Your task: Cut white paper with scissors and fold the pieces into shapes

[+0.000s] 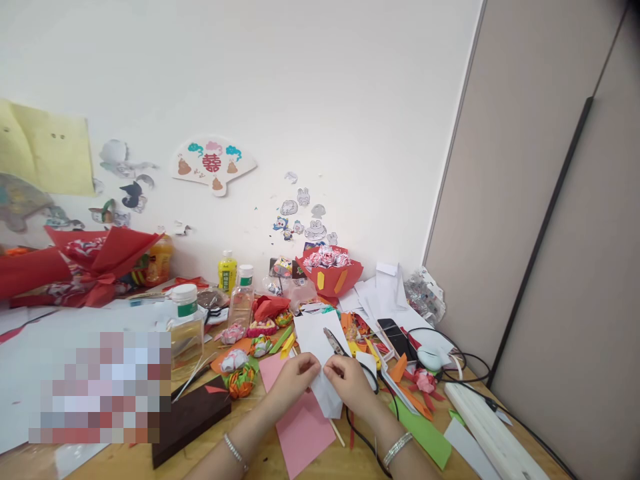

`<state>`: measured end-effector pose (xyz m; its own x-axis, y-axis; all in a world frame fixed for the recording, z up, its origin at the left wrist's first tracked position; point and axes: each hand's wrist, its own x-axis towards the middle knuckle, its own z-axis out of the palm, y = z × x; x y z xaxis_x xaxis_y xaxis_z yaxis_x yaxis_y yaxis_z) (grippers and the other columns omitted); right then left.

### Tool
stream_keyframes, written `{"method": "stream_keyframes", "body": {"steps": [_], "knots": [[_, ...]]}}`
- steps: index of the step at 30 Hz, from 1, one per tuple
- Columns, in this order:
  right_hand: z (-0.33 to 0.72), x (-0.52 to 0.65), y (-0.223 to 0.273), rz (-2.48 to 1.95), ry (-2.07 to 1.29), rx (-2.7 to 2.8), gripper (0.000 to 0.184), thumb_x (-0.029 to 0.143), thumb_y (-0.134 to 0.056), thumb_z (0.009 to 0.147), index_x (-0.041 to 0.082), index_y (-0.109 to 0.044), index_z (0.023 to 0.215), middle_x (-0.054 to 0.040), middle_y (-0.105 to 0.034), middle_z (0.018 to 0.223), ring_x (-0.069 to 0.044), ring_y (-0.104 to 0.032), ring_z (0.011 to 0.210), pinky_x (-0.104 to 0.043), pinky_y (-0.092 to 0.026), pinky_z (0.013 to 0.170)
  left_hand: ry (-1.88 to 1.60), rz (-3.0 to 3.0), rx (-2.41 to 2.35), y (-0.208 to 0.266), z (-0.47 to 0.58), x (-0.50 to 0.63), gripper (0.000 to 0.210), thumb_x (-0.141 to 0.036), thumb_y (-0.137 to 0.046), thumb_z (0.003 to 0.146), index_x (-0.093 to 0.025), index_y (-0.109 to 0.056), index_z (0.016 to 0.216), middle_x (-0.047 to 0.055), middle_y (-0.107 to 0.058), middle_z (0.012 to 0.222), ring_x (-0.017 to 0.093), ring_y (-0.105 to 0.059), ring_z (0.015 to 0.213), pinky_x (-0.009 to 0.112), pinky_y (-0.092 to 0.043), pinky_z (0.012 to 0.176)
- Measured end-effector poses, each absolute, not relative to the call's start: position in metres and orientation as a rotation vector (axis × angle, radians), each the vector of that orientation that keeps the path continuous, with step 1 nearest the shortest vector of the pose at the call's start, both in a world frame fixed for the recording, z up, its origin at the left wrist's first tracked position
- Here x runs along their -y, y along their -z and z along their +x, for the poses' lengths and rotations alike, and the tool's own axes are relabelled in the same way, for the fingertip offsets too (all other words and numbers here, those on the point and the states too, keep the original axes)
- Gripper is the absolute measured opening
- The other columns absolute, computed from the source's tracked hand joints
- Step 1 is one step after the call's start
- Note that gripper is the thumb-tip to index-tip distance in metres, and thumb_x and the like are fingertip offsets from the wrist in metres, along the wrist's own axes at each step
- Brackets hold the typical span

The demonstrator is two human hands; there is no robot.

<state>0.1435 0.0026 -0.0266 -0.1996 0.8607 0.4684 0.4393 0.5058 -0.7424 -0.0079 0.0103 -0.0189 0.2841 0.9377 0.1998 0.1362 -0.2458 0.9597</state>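
My left hand and my right hand are close together over a white sheet of paper. Thumb and fingertips are pinched on each hand. Whatever lies between them is too small or too pale against the sheet to make out. Scissors lie on the paper just beyond my right hand, the black handles partly behind it. Pink paper is spread beneath the white sheet and my left wrist. Green paper lies to the right of my right forearm.
Folded paper flowers, a dark brown box and a plastic bottle stand to the left. A red-wrapped bouquet is at the back. On the right are a phone, black cables and a white power strip.
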Motion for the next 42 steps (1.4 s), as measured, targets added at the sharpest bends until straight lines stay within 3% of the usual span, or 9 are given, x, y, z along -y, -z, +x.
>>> {"method": "stream_keyframes", "body": {"steps": [9, 16, 21, 25, 28, 34, 42], "knots": [[0.148, -0.004, 0.023, -1.116, -0.522, 1.855, 0.014, 0.023, -0.05, 0.08, 0.018, -0.062, 0.073, -0.0012, -0.063, 0.07, -0.017, -0.055, 0.066, -0.025, -0.038, 0.059, -1.06, 1.833, -1.087, 0.02, -0.013, -0.01, 0.022, -0.035, -0.048, 0.073, -0.018, -0.048, 0.059, -0.002, -0.049, 0.055, 0.013, -0.048, 0.054, 0.023, -0.038, 0.053], [0.144, 0.0, 0.023, -1.001, 0.019, 2.143, 0.019, 0.012, -0.05, 0.081, 0.022, -0.063, 0.071, -0.002, -0.06, 0.074, -0.019, -0.051, 0.076, -0.03, -0.038, 0.066, -0.96, 2.366, -1.29, 0.017, -0.017, -0.005, 0.017, -0.024, -0.05, 0.072, -0.019, -0.06, 0.059, 0.005, -0.063, 0.065, 0.018, -0.054, 0.065, 0.026, -0.035, 0.062], [0.143, 0.008, 0.021, -1.039, 0.271, 2.06, 0.024, 0.017, -0.041, 0.087, 0.022, -0.064, 0.092, -0.0051, -0.059, 0.081, -0.021, -0.05, 0.077, -0.033, -0.038, 0.068, -1.073, 2.114, -1.424, 0.016, -0.018, -0.009, 0.019, -0.027, -0.049, 0.073, -0.018, -0.058, 0.058, 0.004, -0.062, 0.06, 0.017, -0.054, 0.06, 0.025, -0.035, 0.058], [0.143, 0.01, 0.024, -1.021, 0.214, 2.18, 0.03, 0.017, -0.036, 0.089, 0.021, -0.06, 0.106, -0.0049, -0.062, 0.073, -0.019, -0.052, 0.069, -0.03, -0.038, 0.062, -1.199, 1.664, -1.239, 0.016, -0.019, -0.016, 0.024, -0.043, -0.055, 0.067, -0.018, -0.054, 0.067, -0.003, -0.055, 0.051, 0.015, -0.054, 0.05, 0.025, -0.039, 0.05], [0.141, 0.007, 0.028, -1.04, 0.141, 2.198, 0.032, 0.016, -0.035, 0.089, 0.02, -0.06, 0.108, -0.0066, -0.065, 0.081, -0.019, -0.055, 0.076, -0.03, -0.04, 0.067, -1.197, 1.481, -1.131, 0.015, -0.018, -0.019, 0.034, -0.05, -0.06, 0.06, -0.019, -0.05, 0.067, -0.006, -0.052, 0.046, 0.014, -0.055, 0.045, 0.024, -0.041, 0.047], [0.14, 0.003, 0.026, -1.026, -0.116, 1.949, 0.018, 0.02, -0.05, 0.083, 0.021, -0.066, 0.093, -0.0053, -0.067, 0.091, -0.02, -0.058, 0.086, -0.032, -0.043, 0.076, -1.121, 1.335, -1.036, 0.013, -0.015, -0.014, 0.041, -0.054, -0.064, 0.055, -0.017, -0.049, 0.067, -0.005, -0.054, 0.051, 0.013, -0.059, 0.05, 0.022, -0.041, 0.048], [0.137, -0.001, 0.027, -1.02, -0.518, 1.647, 0.01, 0.026, -0.056, 0.077, 0.019, -0.063, 0.073, -0.0028, -0.064, 0.074, -0.019, -0.06, 0.071, -0.028, -0.044, 0.064, -1.083, 1.31, -0.954, 0.015, -0.012, -0.012, 0.041, -0.05, -0.068, 0.055, -0.018, -0.045, 0.067, -0.005, -0.056, 0.053, 0.012, -0.06, 0.05, 0.021, -0.042, 0.048]]}}
